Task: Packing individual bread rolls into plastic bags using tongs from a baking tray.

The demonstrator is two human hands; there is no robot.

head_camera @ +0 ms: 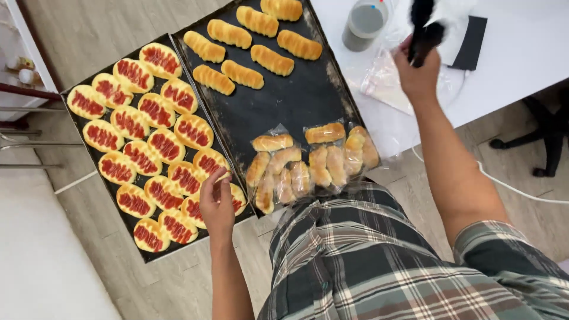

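Note:
My left hand (217, 202) hovers over the near corner of a dark baking tray (123, 214) filled with several oval buns topped with red sausage (155, 109); its fingers are pinched together and touch a bun at the tray's edge. My right hand (419, 70) is raised over the white table and grips a black tool (424, 31) with something white at its top. A second dark tray (302, 95) carries several plain ridged rolls (237, 74) at its far end and several rolls sealed in clear bags (313, 163) at its near end.
A white table (521, 53) at the right carries a grey lidded cup (364, 24), loose clear plastic bags (385, 80) and a black flat object (471, 41). A white cable (510, 186) runs over the wooden floor. Black chair legs (548, 139) stand at far right.

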